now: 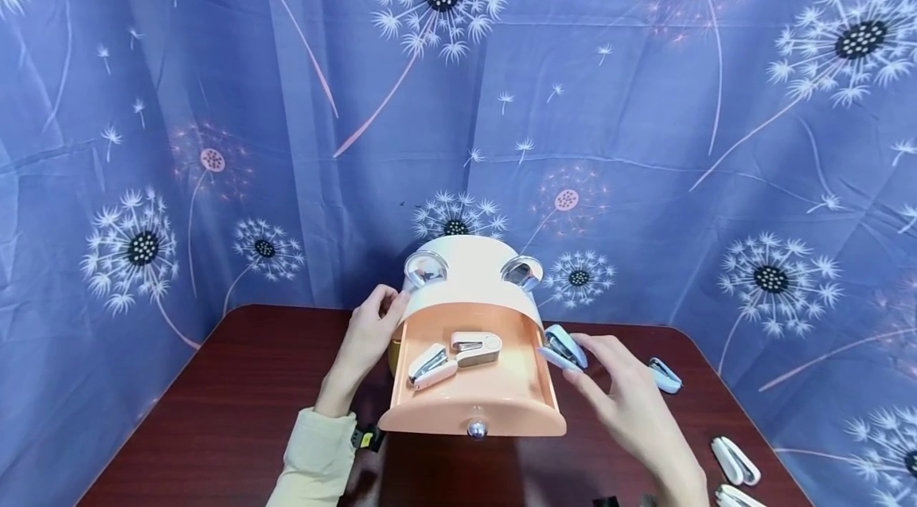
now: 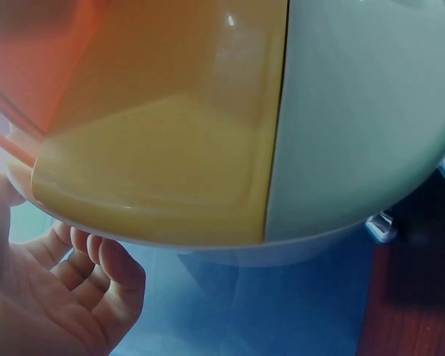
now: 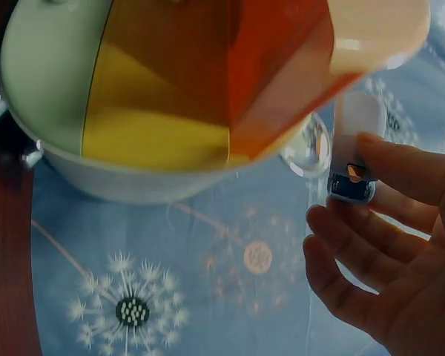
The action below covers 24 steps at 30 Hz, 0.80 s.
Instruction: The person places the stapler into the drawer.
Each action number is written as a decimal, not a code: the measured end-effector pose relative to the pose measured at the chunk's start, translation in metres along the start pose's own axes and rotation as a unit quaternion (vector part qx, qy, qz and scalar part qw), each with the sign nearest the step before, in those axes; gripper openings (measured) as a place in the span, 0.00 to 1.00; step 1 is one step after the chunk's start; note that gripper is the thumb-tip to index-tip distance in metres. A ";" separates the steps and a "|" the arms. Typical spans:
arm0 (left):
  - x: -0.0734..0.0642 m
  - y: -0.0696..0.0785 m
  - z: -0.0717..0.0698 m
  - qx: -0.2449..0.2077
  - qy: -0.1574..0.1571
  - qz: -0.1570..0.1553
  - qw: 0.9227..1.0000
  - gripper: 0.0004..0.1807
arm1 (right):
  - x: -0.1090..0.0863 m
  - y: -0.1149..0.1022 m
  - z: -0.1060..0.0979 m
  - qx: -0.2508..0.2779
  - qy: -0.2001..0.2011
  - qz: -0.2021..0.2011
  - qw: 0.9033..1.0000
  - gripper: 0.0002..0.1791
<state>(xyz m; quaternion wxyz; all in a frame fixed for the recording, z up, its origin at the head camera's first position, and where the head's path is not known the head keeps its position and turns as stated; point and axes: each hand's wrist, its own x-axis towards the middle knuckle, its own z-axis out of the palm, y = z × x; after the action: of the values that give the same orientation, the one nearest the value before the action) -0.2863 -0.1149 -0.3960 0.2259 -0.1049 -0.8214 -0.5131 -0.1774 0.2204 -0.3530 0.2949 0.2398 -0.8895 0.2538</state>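
Observation:
A storage box with a white top (image 1: 476,264) and two round shiny knobs has its peach drawer (image 1: 473,417) pulled out. Inside the drawer lie a pale pink stapler (image 1: 433,366) and a beige-white stapler (image 1: 478,348), touching or nearly so. My left hand (image 1: 368,336) grips the box's left edge, fingers curled beside its rim in the left wrist view. Between thumb and fingers, my right hand (image 1: 626,391) pinches a light blue stapler (image 1: 563,348) at the drawer's right wall. Below the peach drawer, yellow (image 2: 163,141) and pale green (image 2: 356,111) drawers show in the left wrist view.
On the dark red table (image 1: 236,411), another blue stapler (image 1: 665,376) lies right of my right hand. White staplers (image 1: 735,461) lie near the right front edge. A blue dandelion-print curtain (image 1: 358,196) hangs behind the table.

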 end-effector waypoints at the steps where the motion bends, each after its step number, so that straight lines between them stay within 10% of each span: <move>1: 0.000 0.000 0.000 0.000 -0.001 0.000 1.000 0.16 | 0.001 -0.002 0.001 0.006 -0.004 -0.004 1.000 0.22; 24: -0.001 0.002 0.001 -0.004 0.001 0.000 1.000 0.16 | 0.023 -0.014 0.020 0.032 -0.118 -0.166 0.978 0.20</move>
<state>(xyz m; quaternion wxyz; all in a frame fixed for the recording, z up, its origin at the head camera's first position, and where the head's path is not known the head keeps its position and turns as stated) -0.2844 -0.1129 -0.3949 0.2267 -0.1053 -0.8192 -0.5161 -0.1940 0.1917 -0.3475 0.2177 0.4220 -0.8572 0.1991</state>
